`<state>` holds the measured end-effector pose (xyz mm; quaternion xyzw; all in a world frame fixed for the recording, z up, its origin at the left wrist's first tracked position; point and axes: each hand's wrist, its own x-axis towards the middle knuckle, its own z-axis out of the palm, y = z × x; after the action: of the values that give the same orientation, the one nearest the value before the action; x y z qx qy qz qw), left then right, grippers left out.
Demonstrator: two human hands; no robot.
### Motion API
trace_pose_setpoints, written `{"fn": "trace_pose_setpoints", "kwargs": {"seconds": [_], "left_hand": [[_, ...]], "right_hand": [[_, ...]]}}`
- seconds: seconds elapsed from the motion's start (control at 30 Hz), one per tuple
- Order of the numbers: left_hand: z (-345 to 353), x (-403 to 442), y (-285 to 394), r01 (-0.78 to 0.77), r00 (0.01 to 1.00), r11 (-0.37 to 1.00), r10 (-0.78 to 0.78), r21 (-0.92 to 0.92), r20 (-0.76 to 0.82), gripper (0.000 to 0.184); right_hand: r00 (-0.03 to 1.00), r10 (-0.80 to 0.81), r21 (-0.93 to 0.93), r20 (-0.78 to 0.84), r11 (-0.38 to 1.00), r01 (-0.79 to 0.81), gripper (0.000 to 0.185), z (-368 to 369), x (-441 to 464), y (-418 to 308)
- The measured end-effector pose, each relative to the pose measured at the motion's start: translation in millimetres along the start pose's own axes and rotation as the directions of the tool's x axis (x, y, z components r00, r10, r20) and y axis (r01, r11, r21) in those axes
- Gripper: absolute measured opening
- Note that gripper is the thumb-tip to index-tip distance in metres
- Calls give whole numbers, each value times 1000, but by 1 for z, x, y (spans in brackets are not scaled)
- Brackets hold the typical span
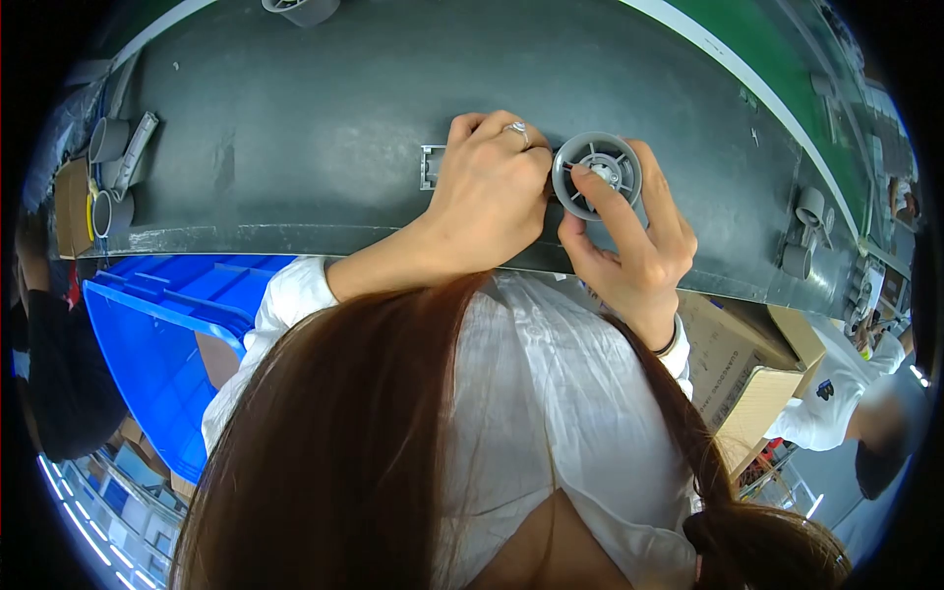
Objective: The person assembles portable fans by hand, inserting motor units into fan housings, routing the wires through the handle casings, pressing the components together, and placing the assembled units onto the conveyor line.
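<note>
A grey handheld fan [598, 177], or a part shaped like one, lies across the near part of the dark workbench. Its round head faces up and shows spokes around a central hub. My left hand [495, 177] is closed over the handle, whose open-framed end [430, 167] sticks out to the left. My right hand [634, 231] holds the round head, with the index fingertip inside the ring near the hub and other fingers around the rim. A small dark or reddish bit, perhaps wire, shows by that fingertip. Most of the handle is hidden under my left hand.
Similar grey parts [110, 140] stand at the bench's left end by a cardboard piece [73, 208]. More grey parts [810, 206] lie at right; another ring [303, 8] sits at the far edge. Below are a blue bin [147, 344] and cardboard box [728, 344]. A person [836, 383] is at right.
</note>
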<state>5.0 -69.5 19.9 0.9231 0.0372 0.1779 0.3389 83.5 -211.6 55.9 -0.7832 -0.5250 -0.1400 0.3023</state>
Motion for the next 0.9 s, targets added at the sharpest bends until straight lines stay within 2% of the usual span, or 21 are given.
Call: {"fn": "trace_pose_setpoints", "kwargs": {"seconds": [0.17,0.27,0.33,0.47,0.53,0.63,0.73,0.9], "left_hand": [[9,0,0,-85,991,996,88,37,-98,24],[13,1,-4,-102,989,994,106,47,-100,27],[9,2,-3,-64,998,998,64,20,-29,28],[6,5,-1,21,996,1000,-22,14,82,28],[7,5,-3,30,996,1000,-30,-9,80,28],[7,6,-6,29,995,1000,-28,-8,95,27],[7,5,-7,4,996,1000,-5,4,92,26],[7,5,-10,-13,994,1000,11,23,110,27]], "right_hand": [[1000,-14,-8,-15,1000,13,43,1,-1,1],[1000,-1,-1,-19,1000,1,43,0,0,1],[999,21,18,-27,1000,-20,42,-1,-1,2],[998,57,173,-40,984,-50,35,-4,0,10],[997,75,245,-30,967,-65,31,-4,-1,15],[992,124,461,-20,881,-101,30,-2,-1,26],[987,159,589,24,796,-143,30,-1,-2,32],[992,111,631,53,766,-120,30,1,2,41]]}}
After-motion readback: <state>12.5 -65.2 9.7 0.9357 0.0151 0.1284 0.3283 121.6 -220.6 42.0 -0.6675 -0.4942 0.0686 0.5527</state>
